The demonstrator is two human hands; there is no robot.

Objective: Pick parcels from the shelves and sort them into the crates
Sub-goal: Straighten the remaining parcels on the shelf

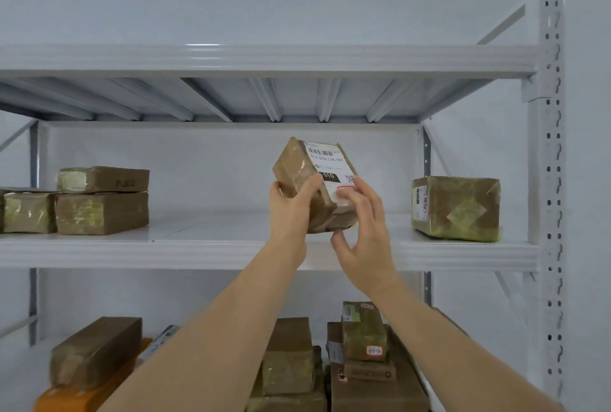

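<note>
both hands (291, 206) clasp tilted taped cardboard parcel (305, 177); glossy wrap

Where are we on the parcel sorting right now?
Done: cannot tell, no crates are in view. In hand: the labelled parcel, tilted above the middle shelf, gripped by the left hand and right hand. Left: the stacked parcels and wrapped parcel there, plus the lower-shelf parcels.
</note>
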